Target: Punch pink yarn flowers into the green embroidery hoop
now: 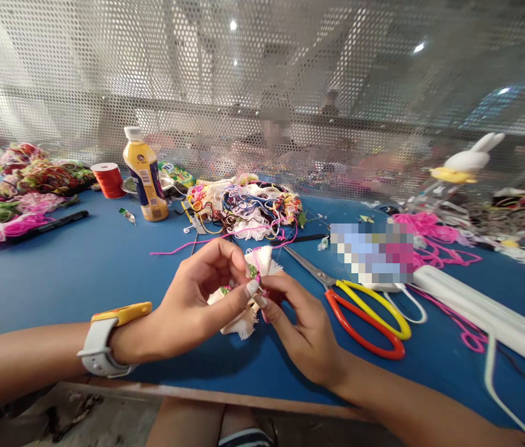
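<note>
Fringed white cloth [244,324] ran near-left to far-right; left hand [193,307] and right hand [308,329] pinched its middle from either side, neither hand nearer.

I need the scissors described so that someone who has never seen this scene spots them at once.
Over the blue tabletop, find the right hand at the white fringed cloth. Just to its right lie the scissors, metal blades angled toward the tangled thread pile. One handle loop is yellow, the other red, unlike the long white object farther right.
</note>
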Demonstrator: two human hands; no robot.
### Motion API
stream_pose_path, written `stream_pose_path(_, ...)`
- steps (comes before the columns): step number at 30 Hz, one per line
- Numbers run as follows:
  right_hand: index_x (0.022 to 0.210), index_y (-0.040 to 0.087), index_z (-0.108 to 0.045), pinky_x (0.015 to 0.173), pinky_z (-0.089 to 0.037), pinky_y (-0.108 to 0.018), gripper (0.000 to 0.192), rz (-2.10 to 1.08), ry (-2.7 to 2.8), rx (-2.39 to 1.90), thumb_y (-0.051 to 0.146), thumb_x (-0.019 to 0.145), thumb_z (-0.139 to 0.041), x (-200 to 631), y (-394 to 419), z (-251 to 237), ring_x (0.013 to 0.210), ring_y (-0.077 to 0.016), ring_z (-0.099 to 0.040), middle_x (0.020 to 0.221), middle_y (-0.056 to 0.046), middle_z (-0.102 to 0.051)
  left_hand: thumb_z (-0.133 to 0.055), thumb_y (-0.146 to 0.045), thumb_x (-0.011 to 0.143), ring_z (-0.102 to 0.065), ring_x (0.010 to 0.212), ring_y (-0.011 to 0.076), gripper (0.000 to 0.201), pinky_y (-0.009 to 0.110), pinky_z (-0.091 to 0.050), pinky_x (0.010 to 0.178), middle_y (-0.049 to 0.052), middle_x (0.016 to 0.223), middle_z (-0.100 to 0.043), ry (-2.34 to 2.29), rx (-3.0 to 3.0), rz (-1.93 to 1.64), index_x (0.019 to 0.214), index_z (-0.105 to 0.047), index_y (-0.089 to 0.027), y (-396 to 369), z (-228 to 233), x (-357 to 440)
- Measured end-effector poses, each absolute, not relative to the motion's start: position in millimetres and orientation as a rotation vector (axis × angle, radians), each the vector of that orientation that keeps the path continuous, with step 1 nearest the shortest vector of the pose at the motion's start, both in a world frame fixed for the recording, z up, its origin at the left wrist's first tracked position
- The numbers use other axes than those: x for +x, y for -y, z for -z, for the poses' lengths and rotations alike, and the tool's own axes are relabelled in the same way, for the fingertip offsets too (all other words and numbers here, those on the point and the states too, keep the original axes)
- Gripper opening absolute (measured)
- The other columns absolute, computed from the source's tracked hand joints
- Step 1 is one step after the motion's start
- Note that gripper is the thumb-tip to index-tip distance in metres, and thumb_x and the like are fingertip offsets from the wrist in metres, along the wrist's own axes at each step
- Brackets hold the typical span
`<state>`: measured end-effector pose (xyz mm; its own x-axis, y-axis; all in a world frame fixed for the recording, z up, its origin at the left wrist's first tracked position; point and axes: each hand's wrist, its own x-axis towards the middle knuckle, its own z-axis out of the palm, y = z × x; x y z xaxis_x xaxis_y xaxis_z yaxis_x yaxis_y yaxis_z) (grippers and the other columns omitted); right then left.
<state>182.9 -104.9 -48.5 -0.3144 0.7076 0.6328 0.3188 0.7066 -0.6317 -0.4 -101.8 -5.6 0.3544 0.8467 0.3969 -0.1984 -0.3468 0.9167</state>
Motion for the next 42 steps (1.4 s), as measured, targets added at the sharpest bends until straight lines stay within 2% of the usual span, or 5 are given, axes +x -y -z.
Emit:
stream_pose_path(21, 0.110, 0.023, -0.057, 0.068, -0.050, -0.024, 0.020, -0.427, 1.931, -0.711, 0.012, 0.094, -0.054, 182.9, 104.3, 48.4, 0.075, -0.0122, -0.060, 0.090, -0.002, -0.064, -0.066, -0.017, 0.088, -0.052, 0.071, 0.0062, 0.015, 0.016, -0.047, 0.064, -0.001, 0.081, -0.056, -0.557, 1.558, -1.207, 0.089, -0.051, -0.017, 99.0, 7.4, -1.3)
stream_pose_path(30, 0.113, 0.022, -0.057, 0.072, -0.050, -0.022, 0.025, -0.369, 1.942, -0.661, 0.008, 0.092, -0.054, 182.9, 104.0, 48.7, 0.082, -0.0120, -0.061, 0.095, -0.002, -0.065, -0.066, -0.015, 0.087, -0.051, 0.065, 0.0047, 0.015, 0.013, -0.044, 0.056, -0.002, 0.078, -0.056, -0.578, 1.547, -1.231, 0.087, -0.051, -0.016, 102.8, 4.6, -1.6)
stream_pose_path(42, 0.112, 0.022, -0.060, 0.070, -0.050, -0.023, 0.028, -0.281, 1.923, -0.649, 0.005, 0.090, -0.057, 183.2, 102.4, 48.0, 0.083, -0.0128, -0.062, 0.093, -0.003, -0.065, -0.068, -0.016, 0.085, -0.055, 0.065, 0.0049, 0.012, 0.012, -0.046, 0.057, -0.002, 0.075, -0.059, -0.653, 1.554, -1.230, 0.092, -0.057, -0.016, 103.0, 2.7, 0.3)
